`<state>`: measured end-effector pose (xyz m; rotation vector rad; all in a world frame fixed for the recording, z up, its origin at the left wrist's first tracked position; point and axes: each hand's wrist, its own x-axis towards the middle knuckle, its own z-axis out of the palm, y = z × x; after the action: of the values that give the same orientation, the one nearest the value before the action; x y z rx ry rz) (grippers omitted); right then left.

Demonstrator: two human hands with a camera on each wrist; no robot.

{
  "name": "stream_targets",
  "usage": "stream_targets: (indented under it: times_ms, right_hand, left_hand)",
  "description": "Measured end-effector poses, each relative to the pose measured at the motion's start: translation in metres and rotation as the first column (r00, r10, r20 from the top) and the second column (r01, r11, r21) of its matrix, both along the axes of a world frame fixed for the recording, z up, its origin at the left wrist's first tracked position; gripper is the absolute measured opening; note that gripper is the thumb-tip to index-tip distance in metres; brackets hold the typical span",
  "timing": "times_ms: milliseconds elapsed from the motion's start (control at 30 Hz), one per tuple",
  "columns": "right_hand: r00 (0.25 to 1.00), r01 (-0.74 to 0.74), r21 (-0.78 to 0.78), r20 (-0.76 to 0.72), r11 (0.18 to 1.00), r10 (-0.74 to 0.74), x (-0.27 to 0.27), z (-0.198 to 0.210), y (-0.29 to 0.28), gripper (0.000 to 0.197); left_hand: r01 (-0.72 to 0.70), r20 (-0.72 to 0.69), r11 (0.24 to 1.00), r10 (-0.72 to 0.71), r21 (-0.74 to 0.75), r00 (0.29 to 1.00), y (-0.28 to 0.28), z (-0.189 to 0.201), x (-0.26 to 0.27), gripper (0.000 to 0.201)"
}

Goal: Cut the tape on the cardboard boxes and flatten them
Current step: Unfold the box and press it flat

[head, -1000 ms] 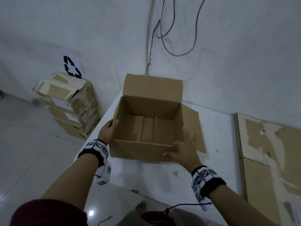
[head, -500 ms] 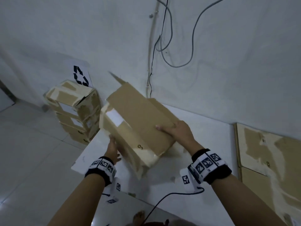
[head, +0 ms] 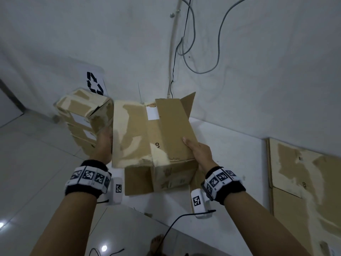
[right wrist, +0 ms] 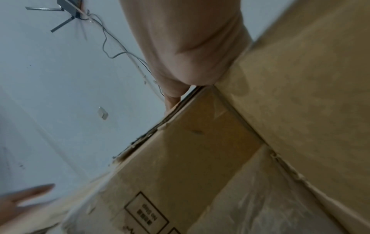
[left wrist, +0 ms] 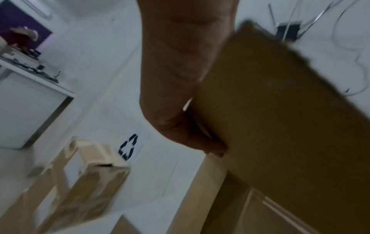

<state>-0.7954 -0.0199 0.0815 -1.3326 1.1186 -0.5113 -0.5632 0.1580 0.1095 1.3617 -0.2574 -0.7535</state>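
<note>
Box (head: 153, 137) now bottom-up between hands

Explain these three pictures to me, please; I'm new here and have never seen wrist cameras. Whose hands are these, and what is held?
No machine here: a person works bare-handed, wearing a head camera and one on each wrist. The head view looks down at both hands. The left hand and right hand hold a cardboard box turned bottom-up over a white table. Each wrist view looks along its hand: the left lies against the box's side, and the right hand's grip is on a corner. Flattened cardboard lies to the right; more boxes are stacked on the floor to the left.
</note>
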Motion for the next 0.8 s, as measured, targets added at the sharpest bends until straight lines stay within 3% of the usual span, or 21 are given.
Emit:
stream_targets:
  times_ms: [33,100,167,200,267,333,467,567,633,700,733,800]
  right_hand:
    - [1.000,-0.010,-0.008,0.000,1.000,0.010,0.001,0.001,0.000,0.048]
    - [1.000,-0.021,-0.026,-0.009,0.999,0.021,0.001,0.001,-0.001,0.042]
    - [0.999,-0.014,-0.051,-0.032,0.999,0.013,0.000,0.001,-0.001,0.045]
    - [0.998,-0.018,-0.060,-0.055,0.998,0.015,-0.001,0.001,-0.001,0.048]
    - [0.994,-0.030,-0.062,-0.111,0.998,0.023,-0.002,0.001,-0.001,0.051]
    - [0.994,-0.032,-0.065,-0.111,0.997,0.025,-0.005,0.000,0.001,0.045]
    - [0.997,-0.057,-0.038,-0.050,0.998,0.055,-0.012,-0.001,0.003,0.047]
    - [0.991,-0.123,-0.063,-0.057,0.990,0.120,-0.015,-0.001,0.005,0.070]
    - [0.992,-0.118,-0.072,-0.051,0.990,0.115,-0.016,-0.003,0.005,0.088]
    - [0.994,-0.104,-0.050,-0.030,0.993,0.102,-0.017,-0.004,0.006,0.087]
    - [0.996,-0.092,-0.032,-0.012,0.995,0.091,-0.018,-0.002,0.006,0.082]
    - [0.997,-0.075,-0.017,0.017,0.997,0.075,-0.018,-0.002,0.005,0.070]
  left_hand:
    - [0.034,-0.019,0.997,-0.035,-0.064,0.999,-0.001,0.017,-0.004,0.047]
    - [0.175,0.032,0.984,-0.174,-0.037,0.984,-0.012,0.039,-0.022,0.047]
    - [0.286,0.271,0.951,-0.308,0.121,0.912,-0.035,0.046,-0.050,0.036]
    - [0.293,0.400,0.929,-0.363,0.226,0.842,-0.045,0.044,-0.064,0.045]
    - [0.188,0.558,0.858,-0.462,0.478,0.689,-0.061,0.030,-0.092,0.079]
    - [-0.008,0.640,0.805,-0.465,0.593,0.612,-0.070,0.014,-0.108,0.105]
    - [-0.084,0.618,0.813,-0.365,0.576,0.696,-0.077,0.000,-0.107,0.137]
    - [0.031,0.519,0.854,-0.345,0.520,0.782,-0.077,-0.005,-0.096,0.147]
    - [0.141,0.358,0.915,-0.285,0.379,0.889,-0.073,-0.005,-0.094,0.139]
    - [0.133,0.300,0.956,-0.211,0.260,0.930,-0.061,-0.008,-0.093,0.107]
    - [0.058,0.365,0.972,-0.141,0.227,0.920,-0.051,-0.011,-0.092,0.076]
    - [-0.151,0.580,0.962,-0.009,0.227,0.814,-0.024,-0.020,-0.085,0.006]
